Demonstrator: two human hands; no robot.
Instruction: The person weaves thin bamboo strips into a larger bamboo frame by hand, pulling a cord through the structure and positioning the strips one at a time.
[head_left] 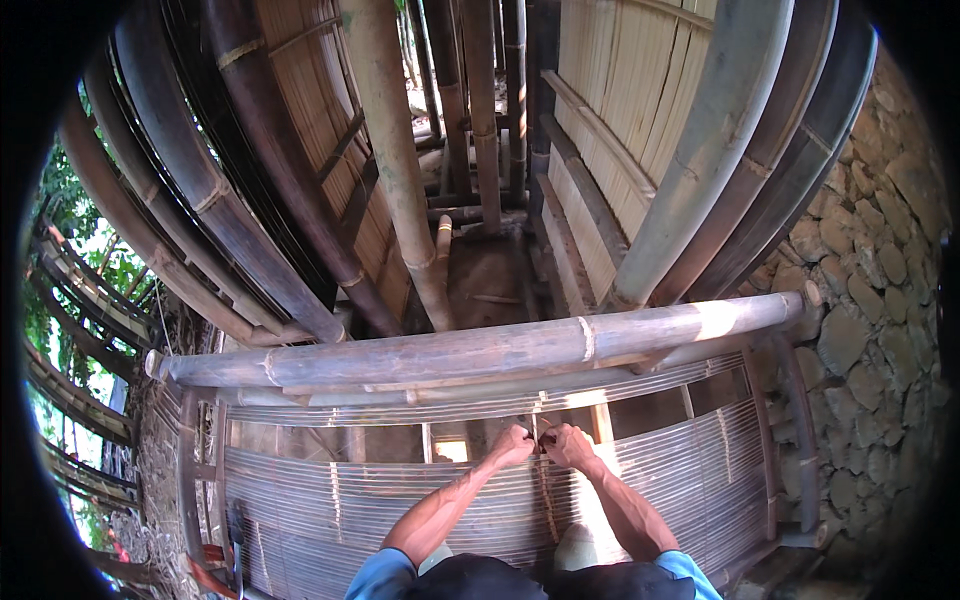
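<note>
Grey-brown bamboo strips [400, 510] make up a broad, finely slatted panel, its right edge ending at a side post [760, 450] with rough stonework [860, 330] just beyond; to the left, a shorter post [190, 440] stands where ground litter begins. Along the top runs a thick horizontal pole [430, 352], spanning nearly the whole width, and right under it sits a narrower band of strips [400, 413]. Between that band and the broad panel is a long opening, giving room above and to either side of the hands, though the thick pole bounds it on the far side. Counted: one thick pole on top, two pale wall panels [640, 90] beyond it, three big curving bamboo uprights [715, 130] at the right, two blue sleeves [690, 570], and at least three pale bindings [547, 497] crossing the broad panel's strips. Left hand [513, 442] and right hand [568, 445] nearly meet over the opening, in line with the middle binding. Both have fingers curled in and drawn together, knuckles up; something thin and dark shows between them, too small to tell whether either pinches it.
</note>
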